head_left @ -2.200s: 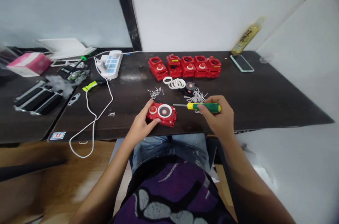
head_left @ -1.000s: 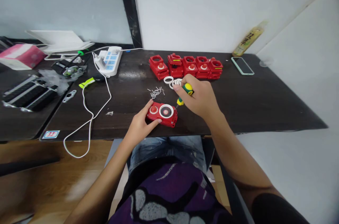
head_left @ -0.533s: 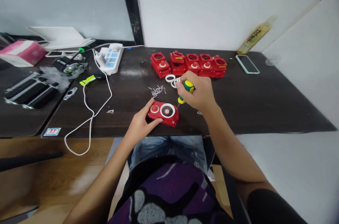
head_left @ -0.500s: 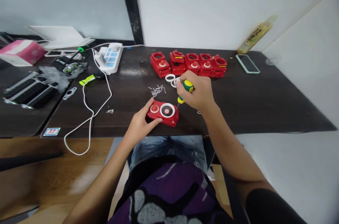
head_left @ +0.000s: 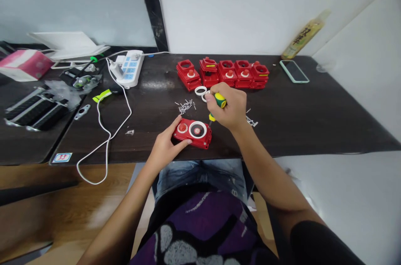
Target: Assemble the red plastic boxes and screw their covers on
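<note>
From my remote seat, this looks like a small assembly workspace set up in a plain room, more workshop than home. It has white walls [head_left: 238, 10], a wood floor [head_left: 62, 202] and a long dark desk [head_left: 300, 127] used as a bench. On the desk are a row of red button boxes [head_left: 222, 74], a scatter of tiny screws [head_left: 184, 106] and a power strip [head_left: 127, 69].
</note>
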A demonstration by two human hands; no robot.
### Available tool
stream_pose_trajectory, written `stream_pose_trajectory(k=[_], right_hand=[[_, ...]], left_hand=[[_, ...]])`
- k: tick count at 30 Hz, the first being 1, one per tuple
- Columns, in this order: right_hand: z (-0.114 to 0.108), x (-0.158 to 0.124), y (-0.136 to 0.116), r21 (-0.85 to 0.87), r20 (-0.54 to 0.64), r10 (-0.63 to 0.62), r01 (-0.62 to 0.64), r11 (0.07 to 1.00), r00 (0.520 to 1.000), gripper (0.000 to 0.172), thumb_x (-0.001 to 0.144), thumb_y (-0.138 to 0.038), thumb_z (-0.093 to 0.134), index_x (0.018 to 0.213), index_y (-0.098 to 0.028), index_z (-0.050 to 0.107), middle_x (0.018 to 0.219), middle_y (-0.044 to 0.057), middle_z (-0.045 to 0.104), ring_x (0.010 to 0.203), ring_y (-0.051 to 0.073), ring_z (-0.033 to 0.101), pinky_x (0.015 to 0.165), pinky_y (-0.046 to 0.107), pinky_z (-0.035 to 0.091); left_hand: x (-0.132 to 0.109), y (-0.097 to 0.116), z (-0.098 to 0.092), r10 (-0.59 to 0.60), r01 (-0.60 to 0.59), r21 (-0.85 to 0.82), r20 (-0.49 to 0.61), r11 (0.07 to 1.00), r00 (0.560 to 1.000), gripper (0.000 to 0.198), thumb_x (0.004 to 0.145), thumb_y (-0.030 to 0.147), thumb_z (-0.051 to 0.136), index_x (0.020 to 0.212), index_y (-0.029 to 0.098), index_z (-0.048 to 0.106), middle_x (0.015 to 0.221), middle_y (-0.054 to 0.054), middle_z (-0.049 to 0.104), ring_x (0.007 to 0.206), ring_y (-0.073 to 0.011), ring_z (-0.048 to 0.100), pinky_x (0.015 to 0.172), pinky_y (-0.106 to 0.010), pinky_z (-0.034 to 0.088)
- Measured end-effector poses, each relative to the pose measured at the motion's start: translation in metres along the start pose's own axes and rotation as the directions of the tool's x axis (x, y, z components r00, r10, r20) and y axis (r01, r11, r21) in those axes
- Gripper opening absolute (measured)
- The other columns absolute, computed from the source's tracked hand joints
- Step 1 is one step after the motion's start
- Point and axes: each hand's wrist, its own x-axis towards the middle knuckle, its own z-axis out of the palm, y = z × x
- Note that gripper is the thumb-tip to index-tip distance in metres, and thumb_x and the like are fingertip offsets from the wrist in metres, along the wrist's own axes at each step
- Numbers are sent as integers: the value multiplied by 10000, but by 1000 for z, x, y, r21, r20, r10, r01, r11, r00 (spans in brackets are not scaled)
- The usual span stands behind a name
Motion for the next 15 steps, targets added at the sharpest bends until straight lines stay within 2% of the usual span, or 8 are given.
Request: stream_pose_trajectory(k=[4, 10, 15], right_hand=[[-2, -2, 7, 1, 18, 56, -56, 998, 998, 255, 978, -453, 500, 812, -260, 520, 627, -36, 556, 532, 130, 491, 588, 292, 438], [-7, -8, 14, 29, 10, 77, -77, 997, 997, 224, 991, -446, 524, 869, -259, 524, 677, -39, 569, 535, 123, 485, 592, 293, 436], [-13, -9, 3, 99, 112, 71, -83, 992, 991, 233, 1008, -460, 521, 899, -255, 544, 770, -14, 598, 647, 148, 539, 678, 323, 469]], left_hand=[[0, 0, 0, -6, 6, -2, -2, 1000, 1000, 843, 856, 464, 801, 1592, 229, 464, 1518, -112, 623, 1333, -308, 658, 1160, -444, 512], [0, 0, 0, -3, 3, 0, 7, 1000, 1000, 847, 862, 454, 799, 1595, 203, 458, 1515, -122, 624, 1331, -307, 659, 1148, -433, 520], [-1, 2, 0, -11, 11, -11, -2, 1000, 1000, 828, 864, 444, 796, 1592, 231, 464, 1519, -116, 621, 1331, -311, 659, 1145, -449, 524]])
